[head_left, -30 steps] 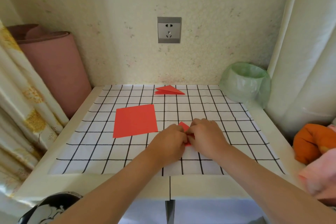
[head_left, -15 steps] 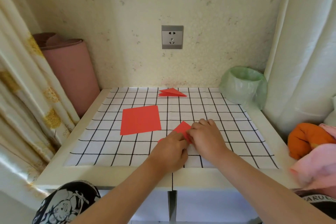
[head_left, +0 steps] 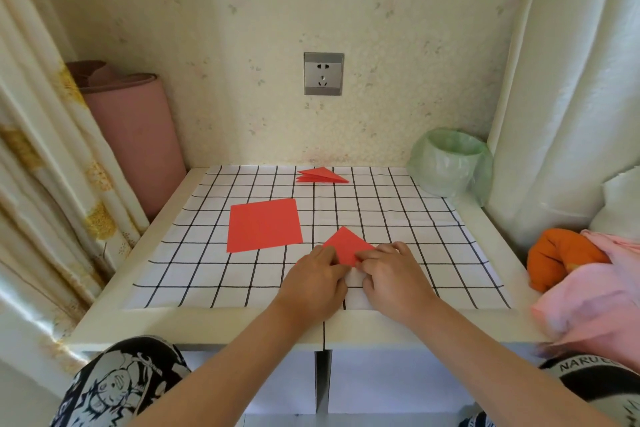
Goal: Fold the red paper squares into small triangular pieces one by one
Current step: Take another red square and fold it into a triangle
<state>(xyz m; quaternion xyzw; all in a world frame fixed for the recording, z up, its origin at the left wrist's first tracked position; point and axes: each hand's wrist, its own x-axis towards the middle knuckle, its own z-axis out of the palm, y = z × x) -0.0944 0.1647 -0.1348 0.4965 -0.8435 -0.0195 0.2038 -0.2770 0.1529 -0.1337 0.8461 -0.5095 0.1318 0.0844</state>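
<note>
A folded red paper piece (head_left: 347, 244) lies on the checked mat (head_left: 398, 218) near its front middle, its pointed corner facing away from me. My left hand (head_left: 316, 282) and my right hand (head_left: 391, 276) sit side by side at its near edge, fingers curled and pinching the paper; its near part is hidden under them. A flat red paper square (head_left: 264, 225) lies to the left of it. Folded red triangles (head_left: 322, 175) rest stacked at the mat's far edge.
A green plastic-lined bin (head_left: 450, 163) stands at the back right corner. A pink roll (head_left: 135, 135) leans at the left by a curtain (head_left: 41, 163). Orange and pink cloth (head_left: 571, 263) lie at the right table edge. A wall socket (head_left: 323, 73) is behind.
The view has pulled back and tilted up. More of the folded red piece shows beyond my fingers, its tip now spread wider; both hands stay together at its near edge.
</note>
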